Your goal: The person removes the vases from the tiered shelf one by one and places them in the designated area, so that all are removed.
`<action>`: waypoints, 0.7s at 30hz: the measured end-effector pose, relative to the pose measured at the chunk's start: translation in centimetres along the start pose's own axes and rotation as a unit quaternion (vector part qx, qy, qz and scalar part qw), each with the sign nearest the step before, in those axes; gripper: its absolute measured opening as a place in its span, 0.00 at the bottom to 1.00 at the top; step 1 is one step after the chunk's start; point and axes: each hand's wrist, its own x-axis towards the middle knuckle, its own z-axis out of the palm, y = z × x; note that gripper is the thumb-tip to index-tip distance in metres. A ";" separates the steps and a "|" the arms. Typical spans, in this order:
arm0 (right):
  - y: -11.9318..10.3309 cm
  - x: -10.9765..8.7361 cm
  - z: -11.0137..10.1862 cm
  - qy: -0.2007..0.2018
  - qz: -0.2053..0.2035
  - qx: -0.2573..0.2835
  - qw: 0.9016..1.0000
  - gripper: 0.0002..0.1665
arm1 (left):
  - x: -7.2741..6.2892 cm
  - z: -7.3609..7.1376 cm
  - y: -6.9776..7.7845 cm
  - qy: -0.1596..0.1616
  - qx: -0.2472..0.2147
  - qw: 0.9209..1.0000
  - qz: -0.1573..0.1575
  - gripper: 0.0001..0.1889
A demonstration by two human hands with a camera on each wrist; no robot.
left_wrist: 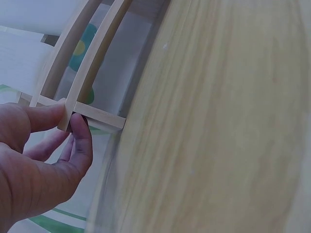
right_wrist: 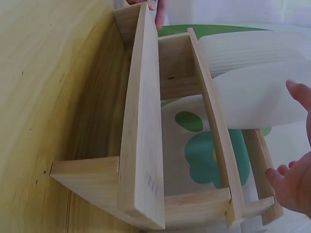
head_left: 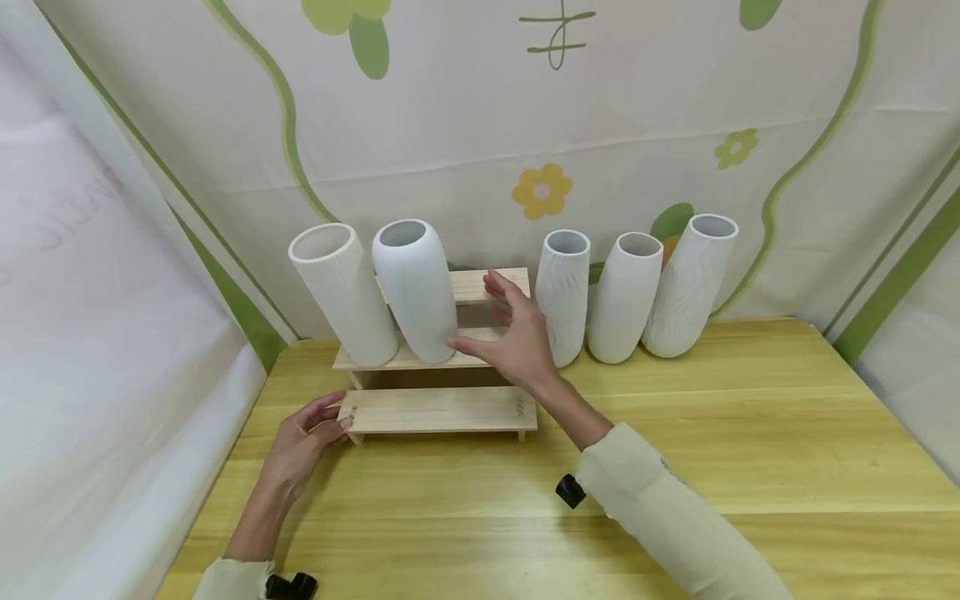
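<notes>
A three-tier wooden stand (head_left: 442,408) stands on the table. At the left end of its lowest board, my left hand (head_left: 296,446) pinches the board between thumb and fingers, as the left wrist view shows (left_wrist: 48,160). On the middle tier stand two white vases, a ribbed one (head_left: 348,300) at the left and a smooth one (head_left: 416,292) beside it. My right hand (head_left: 517,337) is spread over the right part of the stand, holding nothing. Its thumb tip is right at the smooth vase's lower side, and its other fingers reach up near the top board (right_wrist: 260,165).
Right of the stand, three more white vases stand on the table: a slim textured one (head_left: 564,300), a plain one (head_left: 624,300) and a tall patterned one (head_left: 686,292). A printed cloth (head_left: 450,100) hangs behind. The wooden table (head_left: 750,433) extends to the right and front.
</notes>
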 end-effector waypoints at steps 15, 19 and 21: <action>-0.2 1.0 3.1 -0.020 -0.009 0.030 0.999 0.64 | -0.1 -0.2 -0.2 -0.002 0.005 1.000 0.000 0.33; -0.4 1.2 3.7 -0.025 -0.008 0.016 1.000 0.63 | 0.0 -0.2 -0.2 -0.002 0.007 1.000 0.000 0.33; -0.4 1.2 4.0 -0.027 -0.005 0.006 1.000 0.63 | 0.0 -0.2 -0.2 -0.003 0.007 1.000 0.001 0.33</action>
